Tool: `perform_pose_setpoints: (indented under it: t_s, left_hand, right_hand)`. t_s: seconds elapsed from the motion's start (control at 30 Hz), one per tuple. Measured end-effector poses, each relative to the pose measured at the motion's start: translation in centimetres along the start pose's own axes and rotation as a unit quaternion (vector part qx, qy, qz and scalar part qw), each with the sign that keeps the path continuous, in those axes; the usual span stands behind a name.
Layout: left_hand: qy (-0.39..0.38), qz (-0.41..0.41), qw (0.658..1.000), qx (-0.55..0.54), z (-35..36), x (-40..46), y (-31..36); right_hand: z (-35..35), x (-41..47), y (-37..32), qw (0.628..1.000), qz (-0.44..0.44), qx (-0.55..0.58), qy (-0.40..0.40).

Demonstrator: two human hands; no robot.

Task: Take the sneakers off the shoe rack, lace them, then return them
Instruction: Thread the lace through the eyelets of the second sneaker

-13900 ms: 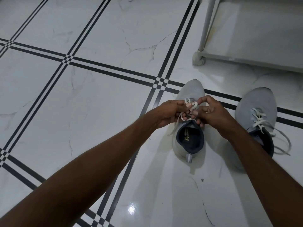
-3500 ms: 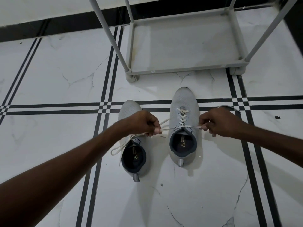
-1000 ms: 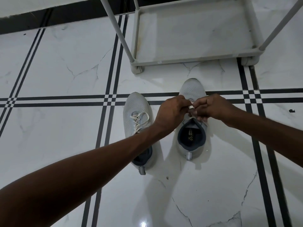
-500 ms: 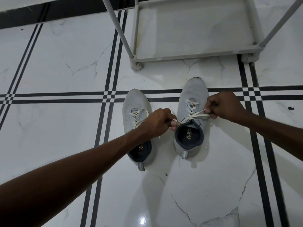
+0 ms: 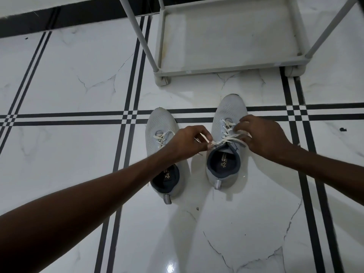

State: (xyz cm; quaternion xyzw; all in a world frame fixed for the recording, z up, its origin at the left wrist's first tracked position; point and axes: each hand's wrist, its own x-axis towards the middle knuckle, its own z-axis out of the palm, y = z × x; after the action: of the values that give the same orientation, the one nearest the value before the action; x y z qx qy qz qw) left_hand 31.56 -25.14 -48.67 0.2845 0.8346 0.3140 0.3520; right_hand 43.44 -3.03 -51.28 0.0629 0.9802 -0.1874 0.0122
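Note:
Two light grey sneakers with dark blue linings stand side by side on the floor, toes pointing at the rack. My left hand (image 5: 189,143) hovers over the left sneaker (image 5: 161,123) and pinches one end of the white lace (image 5: 226,137) of the right sneaker (image 5: 229,109). My right hand (image 5: 262,134) rests on the right side of that shoe's lacing, fingers on the other end of the lace. The lace runs taut across the shoe's collar between both hands. The left sneaker's lace (image 5: 162,137) lies tied over its tongue.
The grey shoe rack (image 5: 226,70) stands just beyond the sneakers, its bottom shelf bare, with slanted posts rising at left and right. White marble floor with black stripe lines (image 5: 78,119) surrounds the shoes. A dark baseboard runs along the top left.
Since half a second ago my right hand has come in from the side onto the right sneaker's lacing. My left hand keeps its pinch on the lace end.

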Motion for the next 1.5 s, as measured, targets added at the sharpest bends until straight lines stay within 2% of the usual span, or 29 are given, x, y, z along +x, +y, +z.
perform_pose_setpoints:
  t_s: [0.1, 0.3, 0.4, 0.5, 0.67, 0.73, 0.8, 0.87, 0.93, 1.03, 1.17, 1.3, 1.5]
  left_hand:
    - [0.010, -0.009, 0.999, 0.038, 0.6, 0.0, 0.6]
    - [0.089, -0.062, 0.991, 0.073, 1.5, 0.5, 0.9]
    - [0.112, -0.075, 0.988, 0.081, 2.1, 0.0, 0.9]
    - [0.094, -0.091, 0.989, 0.071, 2.4, -0.4, 1.0]
    - [0.010, -0.184, 0.983, -0.004, 0.8, 0.1, 1.1]
    - [0.016, -0.151, 0.988, 0.033, 0.7, 0.4, 1.2]
    - [0.026, -0.072, 0.985, 0.154, 1.2, 0.2, 1.5]
    - [0.011, 0.022, 0.968, 0.250, 1.9, 0.0, 1.4]
    - [-0.035, 0.098, 0.949, 0.298, 1.6, -0.1, 1.0]
    - [-0.053, 0.167, 0.920, 0.352, 0.5, 0.3, 0.5]
    - [-0.064, 0.182, 0.897, 0.398, 0.4, -0.1, 0.9]
    - [-0.062, 0.168, 0.903, 0.391, 0.6, -0.8, 1.0]
    - [-0.068, 0.127, 0.909, 0.392, 1.2, -1.2, 0.7]
  right_hand:
    - [0.3, -0.1, -0.2, 0.998, -0.055, 0.023, -0.007]
    - [0.0, 0.7, 0.1, 0.993, -0.018, 0.116, -0.007]
    - [0.2, 0.6, -0.1, 0.993, -0.026, 0.112, 0.006]
    - [0.5, 0.8, 0.5, 0.996, -0.060, 0.067, 0.010]
    - [0.9, 0.8, 0.8, 0.996, -0.089, 0.021, -0.018]
    - [0.9, 0.9, 0.9, 0.993, -0.109, -0.008, -0.032]
    - [0.7, 1.0, 1.1, 0.987, -0.140, -0.043, -0.066]
    - [0.6, 1.1, 1.4, 0.979, -0.168, -0.070, -0.095]
    - [0.7, 1.4, 1.8, 0.972, -0.195, -0.093, -0.094]
    - [0.9, 1.8, 2.1, 0.958, -0.235, -0.141, -0.081]
    - [0.9, 1.8, 2.3, 0.946, -0.280, -0.157, -0.046]
    - [1.3, 1.6, 2.6, 0.941, -0.286, -0.179, -0.038]
    - [1.7, 1.0, 2.2, 0.949, -0.246, -0.185, -0.065]
